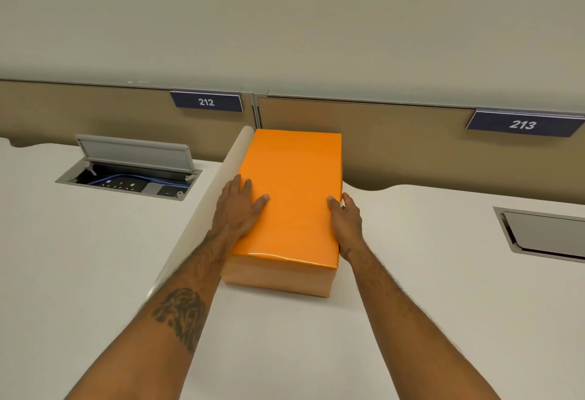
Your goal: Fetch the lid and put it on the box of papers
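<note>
A glossy orange lid (292, 190) sits on top of a paler orange box (278, 279) in the middle of the white desk (95, 273). Only the box's near side shows below the lid's edge; its contents are hidden. My left hand (237, 209) lies flat on the lid's left part, its fingers spread over the top and the left edge. My right hand (346, 222) holds the lid's right edge, thumb on top and fingers down the side.
A long white paper roll (209, 206) lies along the box's left side, under my left forearm. An open cable hatch (129, 174) is at the back left, a closed hatch (544, 235) at the right. A tan partition (395, 146) with signs 212 and 213 stands behind.
</note>
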`<state>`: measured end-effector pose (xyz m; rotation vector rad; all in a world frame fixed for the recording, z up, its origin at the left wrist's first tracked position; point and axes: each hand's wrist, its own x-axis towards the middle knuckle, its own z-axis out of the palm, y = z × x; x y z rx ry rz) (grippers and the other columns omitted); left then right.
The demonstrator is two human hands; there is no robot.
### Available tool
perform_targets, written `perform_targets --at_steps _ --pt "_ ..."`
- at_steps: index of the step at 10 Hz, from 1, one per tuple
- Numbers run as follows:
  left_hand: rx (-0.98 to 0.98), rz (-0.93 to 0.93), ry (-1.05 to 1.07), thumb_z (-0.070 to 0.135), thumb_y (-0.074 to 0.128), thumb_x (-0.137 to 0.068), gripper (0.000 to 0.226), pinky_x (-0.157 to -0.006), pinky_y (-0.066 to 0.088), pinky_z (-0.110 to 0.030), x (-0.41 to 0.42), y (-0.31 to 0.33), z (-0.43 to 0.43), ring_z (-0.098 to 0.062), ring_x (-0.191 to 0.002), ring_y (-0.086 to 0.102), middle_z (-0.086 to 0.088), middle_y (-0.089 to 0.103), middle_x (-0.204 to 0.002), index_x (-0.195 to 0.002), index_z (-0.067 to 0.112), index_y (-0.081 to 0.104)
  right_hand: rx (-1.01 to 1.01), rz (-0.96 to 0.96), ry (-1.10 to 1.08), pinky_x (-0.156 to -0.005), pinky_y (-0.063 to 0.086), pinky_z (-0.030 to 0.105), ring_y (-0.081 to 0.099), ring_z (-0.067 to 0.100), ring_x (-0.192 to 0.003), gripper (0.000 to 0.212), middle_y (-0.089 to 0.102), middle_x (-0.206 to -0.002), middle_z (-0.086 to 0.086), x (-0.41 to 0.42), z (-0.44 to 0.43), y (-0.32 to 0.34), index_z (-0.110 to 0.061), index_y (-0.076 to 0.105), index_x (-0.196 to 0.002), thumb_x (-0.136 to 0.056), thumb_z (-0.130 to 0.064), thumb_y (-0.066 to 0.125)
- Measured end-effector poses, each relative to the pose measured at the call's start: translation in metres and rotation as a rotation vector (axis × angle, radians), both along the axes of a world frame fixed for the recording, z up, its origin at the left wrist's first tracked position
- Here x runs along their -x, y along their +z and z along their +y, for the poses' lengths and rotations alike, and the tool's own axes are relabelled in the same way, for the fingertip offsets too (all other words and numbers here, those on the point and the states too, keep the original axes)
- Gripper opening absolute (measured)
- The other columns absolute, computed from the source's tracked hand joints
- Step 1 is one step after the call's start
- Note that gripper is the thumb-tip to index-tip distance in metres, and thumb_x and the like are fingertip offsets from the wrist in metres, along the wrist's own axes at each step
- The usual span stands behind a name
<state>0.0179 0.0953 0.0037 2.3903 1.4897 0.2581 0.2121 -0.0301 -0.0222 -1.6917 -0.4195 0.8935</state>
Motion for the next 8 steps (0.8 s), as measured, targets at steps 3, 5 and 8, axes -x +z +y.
perform_targets --at_steps 3,5,8 --pt "-0.054 0.145 -0.007 0.069 0.019 -0.094 0.08 -0.121 0.0 -0.05 -0.01 -0.007 0.004 -0.03 -0.152 0.003 -0.013 0.005 -0.165 -0.157 0.019 0.016 0.019 -0.053 0.012 -0.105 0.043 0.055 0.046 0.033 -0.132 0.06 0.04 -0.152 0.007 0.008 0.015 0.005 -0.023 0.022 -0.154 -0.102 -0.047 0.038" --pt "-0.022 0.137 0.01 0.068 0.019 -0.094 0.08 -0.121 0.003 -0.051 -0.011 0.0 0.001 -0.03 -0.152 0.002 -0.013 0.003 -0.166 -0.157 0.019 0.012 0.033 -0.084 0.089 -0.104 0.044 0.052 0.048 0.033 -0.131 0.062 0.042 -0.151 0.009 0.006 0.01 0.015 -0.02 0.023 -0.153 -0.101 -0.048 0.04" --pt "-0.093 0.195 -0.032 0.069 0.025 -0.093 0.081 -0.118 -0.003 -0.058 -0.016 0.028 -0.057 -0.028 -0.152 -0.005 -0.012 -0.001 -0.166 -0.156 0.018 0.019 0.362 -0.652 0.353 -0.116 0.021 0.055 0.015 0.033 -0.15 0.087 0.013 -0.164 0.012 0.014 -0.052 0.022 -0.021 0.012 -0.157 -0.09 -0.073 0.032"
